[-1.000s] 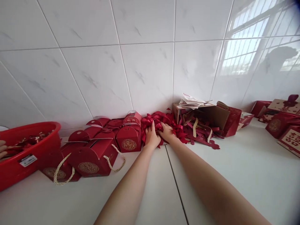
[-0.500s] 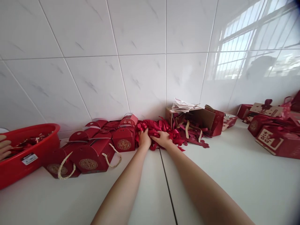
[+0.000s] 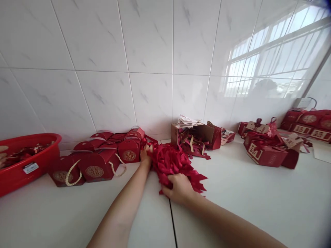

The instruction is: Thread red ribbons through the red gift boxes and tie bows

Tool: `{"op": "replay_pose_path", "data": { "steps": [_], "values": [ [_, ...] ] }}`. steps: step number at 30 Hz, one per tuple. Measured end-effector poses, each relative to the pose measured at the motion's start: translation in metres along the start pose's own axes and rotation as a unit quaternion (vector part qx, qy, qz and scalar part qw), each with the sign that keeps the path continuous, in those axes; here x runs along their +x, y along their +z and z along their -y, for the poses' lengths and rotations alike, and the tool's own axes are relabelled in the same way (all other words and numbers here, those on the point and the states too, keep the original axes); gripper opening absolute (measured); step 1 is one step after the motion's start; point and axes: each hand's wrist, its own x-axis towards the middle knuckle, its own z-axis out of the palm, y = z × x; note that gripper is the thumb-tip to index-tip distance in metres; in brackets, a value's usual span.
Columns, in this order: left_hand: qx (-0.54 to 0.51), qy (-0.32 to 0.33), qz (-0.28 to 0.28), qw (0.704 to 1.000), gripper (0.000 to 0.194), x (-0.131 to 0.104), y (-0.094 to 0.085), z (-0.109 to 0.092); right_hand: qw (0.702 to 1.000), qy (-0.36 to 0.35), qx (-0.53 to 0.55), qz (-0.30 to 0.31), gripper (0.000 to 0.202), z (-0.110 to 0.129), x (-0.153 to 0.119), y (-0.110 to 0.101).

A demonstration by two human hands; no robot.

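Observation:
A loose bundle of shiny red ribbons (image 3: 172, 158) with pointed ends lies on the white tabletop. At its front, my right hand (image 3: 178, 187) is closed around part of the bundle. My left hand (image 3: 146, 154) is at the bundle's back left, with its fingers curled over some ribbon and partly hidden by it. Right beside that hand stands a small red gift box (image 3: 129, 150) with a round gold emblem. Behind the ribbons, an open cardboard box (image 3: 174, 133) lies on its side, with dark red strips (image 3: 192, 143) spilling out and folded papers (image 3: 187, 121) on top.
Left of the ribbons stand more red gift boxes (image 3: 95, 168), some with rope handles. A red plastic basin (image 3: 38, 160) is at the far left, with another person's hand (image 3: 3, 156) at its rim. More red boxes (image 3: 271, 150) are on the right. A tiled wall (image 3: 152, 96) backs the table.
My right hand has pulled much of the ribbon bundle forward, away from the wall. My left hand has shifted left, close to the small gift box. The view has turned right.

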Motion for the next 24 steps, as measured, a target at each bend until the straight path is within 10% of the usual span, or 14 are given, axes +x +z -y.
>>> {"op": "replay_pose_path", "data": {
  "steps": [7,15,18,21,24],
  "values": [
    [0.013,0.033,0.06,0.998,0.03,-0.008,-0.008,0.004,0.981,-0.112,-0.062,0.143,0.021,0.017,-0.071,-0.021],
    [0.007,0.01,0.066,0.998,0.031,-0.018,-0.009,0.008,0.975,-0.106,-0.131,0.143,0.012,-0.012,-0.11,-0.053],
    [-0.007,0.017,0.049,0.999,0.031,-0.028,-0.012,0.007,0.98,-0.071,-0.178,0.058,0.017,-0.027,-0.095,-0.071],
    [-0.044,0.065,0.048,0.996,0.031,-0.043,-0.014,-0.001,0.986,0.022,-0.163,-0.037,0.049,-0.042,-0.066,-0.077],
    [-0.094,0.119,0.048,0.987,0.03,-0.064,-0.015,-0.014,0.988,0.114,-0.107,0.009,0.109,-0.052,-0.031,-0.071]
  ]
}}
